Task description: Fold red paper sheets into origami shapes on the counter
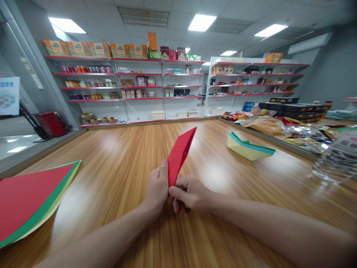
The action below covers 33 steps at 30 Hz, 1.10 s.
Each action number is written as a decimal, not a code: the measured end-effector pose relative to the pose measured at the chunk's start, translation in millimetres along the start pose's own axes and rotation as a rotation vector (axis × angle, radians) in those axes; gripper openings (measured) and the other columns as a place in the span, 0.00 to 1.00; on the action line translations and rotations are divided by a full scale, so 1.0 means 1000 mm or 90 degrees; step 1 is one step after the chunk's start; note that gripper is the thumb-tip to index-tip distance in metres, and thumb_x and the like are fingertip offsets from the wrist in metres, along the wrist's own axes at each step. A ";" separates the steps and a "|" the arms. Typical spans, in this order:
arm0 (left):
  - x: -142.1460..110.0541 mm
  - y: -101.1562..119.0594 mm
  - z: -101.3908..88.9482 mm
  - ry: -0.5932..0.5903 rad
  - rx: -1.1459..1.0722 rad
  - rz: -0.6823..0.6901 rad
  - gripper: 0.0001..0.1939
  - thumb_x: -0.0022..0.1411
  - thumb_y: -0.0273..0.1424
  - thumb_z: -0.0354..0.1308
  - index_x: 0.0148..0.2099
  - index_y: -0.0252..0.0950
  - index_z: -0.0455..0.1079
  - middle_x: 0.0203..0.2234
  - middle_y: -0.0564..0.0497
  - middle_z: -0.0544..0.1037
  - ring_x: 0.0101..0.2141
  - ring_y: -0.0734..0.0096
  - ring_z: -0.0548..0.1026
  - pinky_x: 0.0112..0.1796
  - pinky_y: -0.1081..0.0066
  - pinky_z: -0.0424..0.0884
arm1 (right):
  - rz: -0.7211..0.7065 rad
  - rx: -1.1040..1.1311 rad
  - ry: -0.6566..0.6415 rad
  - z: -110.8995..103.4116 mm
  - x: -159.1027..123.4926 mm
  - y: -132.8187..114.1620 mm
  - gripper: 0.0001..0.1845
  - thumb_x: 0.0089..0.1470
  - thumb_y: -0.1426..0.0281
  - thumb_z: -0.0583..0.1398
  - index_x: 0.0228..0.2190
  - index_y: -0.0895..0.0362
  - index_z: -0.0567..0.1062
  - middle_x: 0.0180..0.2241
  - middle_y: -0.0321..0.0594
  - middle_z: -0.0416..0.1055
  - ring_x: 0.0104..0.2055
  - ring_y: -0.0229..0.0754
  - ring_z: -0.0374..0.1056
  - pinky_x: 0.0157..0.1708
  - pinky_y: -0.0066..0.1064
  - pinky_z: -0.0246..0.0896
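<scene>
A folded piece of red paper [180, 154] stands tilted up to the right between my two hands, above the wooden table. My left hand [158, 186] is closed on its lower left side, with the thumb lying along the paper. At the bottom corner my right hand [189, 193] pinches the paper between thumb and fingers. A narrow gap shows along the paper's right edge, where its layers part. To the right sits a folded paper boat [249, 149] in yellow, blue and green, apart from both hands.
Red, green and pale yellow sheets [33, 197] lie stacked at the table's left. A clear plastic bottle [337, 160] is at the right edge. Packaged snacks [275, 128] and black boxes [295, 109] lie beyond the right border. Stocked shelves [139, 98] line the back.
</scene>
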<state>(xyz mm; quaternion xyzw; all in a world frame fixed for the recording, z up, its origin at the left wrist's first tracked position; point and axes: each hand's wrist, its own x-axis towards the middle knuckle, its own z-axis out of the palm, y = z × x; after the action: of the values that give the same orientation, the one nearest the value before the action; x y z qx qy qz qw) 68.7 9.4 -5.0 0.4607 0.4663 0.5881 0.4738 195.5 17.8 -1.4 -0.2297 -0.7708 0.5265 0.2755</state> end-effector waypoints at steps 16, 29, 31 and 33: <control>0.010 0.004 -0.008 0.037 0.016 0.029 0.26 0.58 0.53 0.50 0.23 0.35 0.61 0.14 0.55 0.67 0.14 0.75 0.64 0.15 0.76 0.59 | 0.126 0.038 0.046 -0.004 0.007 0.002 0.27 0.53 0.54 0.55 0.14 0.61 0.68 0.10 0.35 0.63 0.10 0.30 0.57 0.09 0.18 0.51; -0.001 0.019 -0.001 0.077 0.129 0.030 0.29 0.56 0.55 0.51 0.18 0.36 0.55 0.11 0.57 0.59 0.12 0.79 0.58 0.12 0.77 0.51 | 0.024 -0.019 -0.002 -0.002 -0.002 -0.005 0.27 0.56 0.58 0.53 0.13 0.61 0.67 0.10 0.35 0.62 0.11 0.29 0.56 0.08 0.17 0.47; -0.006 0.022 0.002 0.047 0.097 -0.021 0.30 0.55 0.56 0.50 0.17 0.36 0.55 0.10 0.56 0.59 0.11 0.77 0.59 0.12 0.77 0.52 | 0.018 -0.013 -0.041 -0.001 -0.006 -0.012 0.27 0.57 0.58 0.52 0.13 0.61 0.67 0.10 0.35 0.62 0.11 0.29 0.56 0.08 0.17 0.48; -0.010 0.025 0.004 0.003 0.054 -0.080 0.30 0.55 0.57 0.49 0.17 0.37 0.56 0.09 0.57 0.59 0.11 0.76 0.60 0.12 0.76 0.53 | 0.025 0.017 -0.077 0.001 -0.010 -0.017 0.27 0.57 0.57 0.52 0.14 0.61 0.68 0.11 0.36 0.63 0.11 0.30 0.57 0.08 0.18 0.48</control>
<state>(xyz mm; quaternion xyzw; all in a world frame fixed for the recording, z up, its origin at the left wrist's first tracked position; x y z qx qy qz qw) 70.8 -3.2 19.1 0.4487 0.5197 0.5382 0.4887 201.0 5.5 12.2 -0.2086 -0.7741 0.5551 0.2215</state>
